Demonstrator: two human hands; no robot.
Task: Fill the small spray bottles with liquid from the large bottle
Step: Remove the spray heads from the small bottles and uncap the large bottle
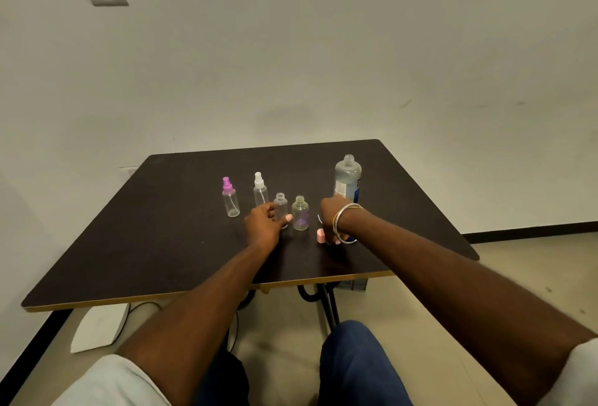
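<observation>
The right hand (333,219) is bending down over a pink spray cap (320,236) and hiding its own fingers, so I cannot tell if it is gripping the cap. The large bottle (348,179) is standing uncapped just behind it. The left hand (263,224) is curling round the clear open bottle (281,202), covering its base, just beside the greenish open bottle (300,214) — everything is sitting mid-table (129,244), well apart from the edges.

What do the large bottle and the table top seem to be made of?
Large bottle: probably clear plastic, faintly glossy; see-through body, printed label. Table top: likely dark matte laminate over board; pale strip along its near edge.
</observation>
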